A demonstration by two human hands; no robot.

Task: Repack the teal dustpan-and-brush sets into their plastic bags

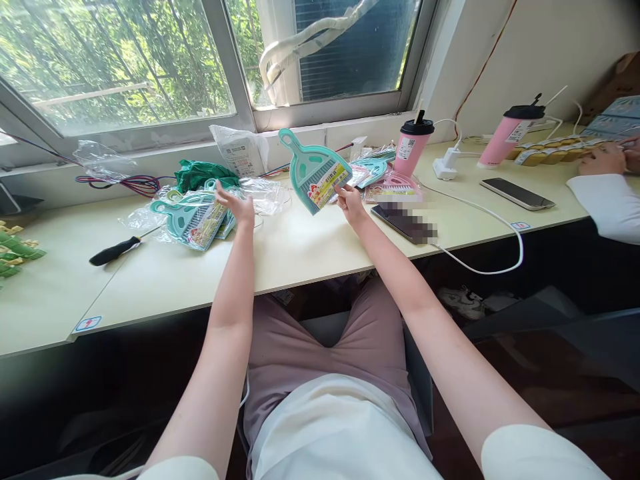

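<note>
My right hand (pixel 351 203) pinches the lower right corner of a teal mini dustpan (pixel 303 175), held tilted above the table with its handle pointing up and left. A brush with a printed card sits in the pan. My left hand (pixel 237 205) has its fingers apart and holds nothing. It is beside a pile of similar teal dustpans (pixel 183 220) with printed cards on the table; whether it touches them I cannot tell. Behind my right hand lie more packaged sets, a teal one (pixel 375 170) and a pink one (pixel 400 185).
A black-handled screwdriver (pixel 114 252) lies left. Green crumpled plastic (pixel 203 175) and clear bags (pixel 243 150) line the window side. Right stand pink cups (pixel 413 150), phones (pixel 407 223), a charger (pixel 447 165) and a looped white cable. Another person's hand (pixel 603 167) rests far right.
</note>
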